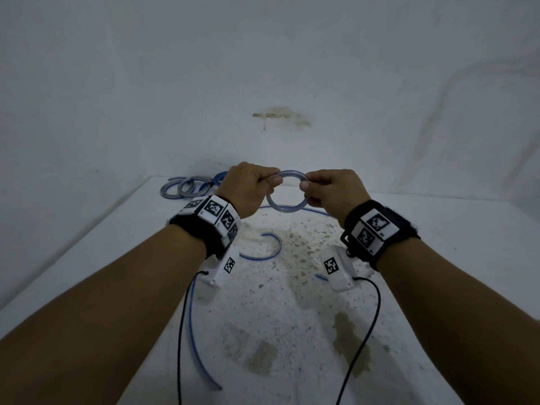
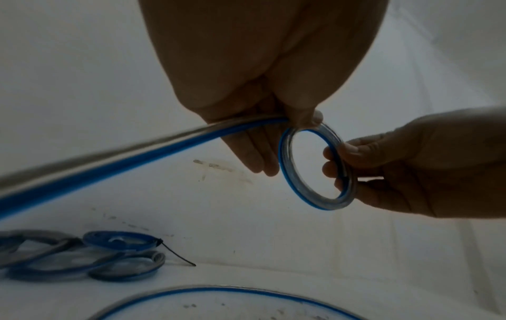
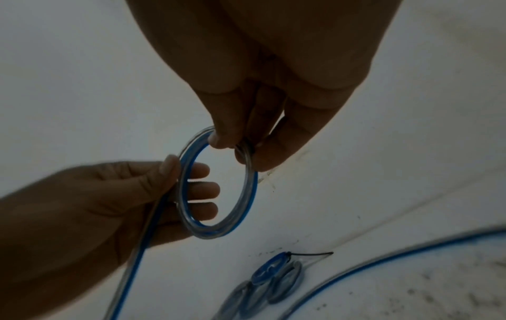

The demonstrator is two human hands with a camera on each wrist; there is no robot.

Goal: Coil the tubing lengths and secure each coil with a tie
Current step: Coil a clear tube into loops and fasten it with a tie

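Observation:
Both hands hold a small coil of clear, blue-striped tubing (image 1: pixel 285 210) in the air above the white table (image 1: pixel 438 258). My left hand (image 1: pixel 270 179) pinches the coil's left side between thumb and curled fingers. My right hand (image 1: pixel 306 184) pinches the right side. In the left wrist view the left hand (image 2: pixel 306 121) grips the coil (image 2: pixel 323 205) where the uncoiled tail (image 2: pixel 109 164) leaves it. In the right wrist view the right hand (image 3: pixel 235 145) pinches the top of the coil (image 3: pixel 210 233). No tie is seen on this coil.
Several finished coils (image 1: pixel 187 187) lie at the table's back left, by the wall; a black tie (image 2: pixel 178 257) sticks out of one. Loose tubing (image 1: pixel 274 247) curves across the stained table middle, and a long run (image 1: pixel 194 331) trails toward the front edge. Black sensor cables (image 1: pixel 362 331) hang from both wrists.

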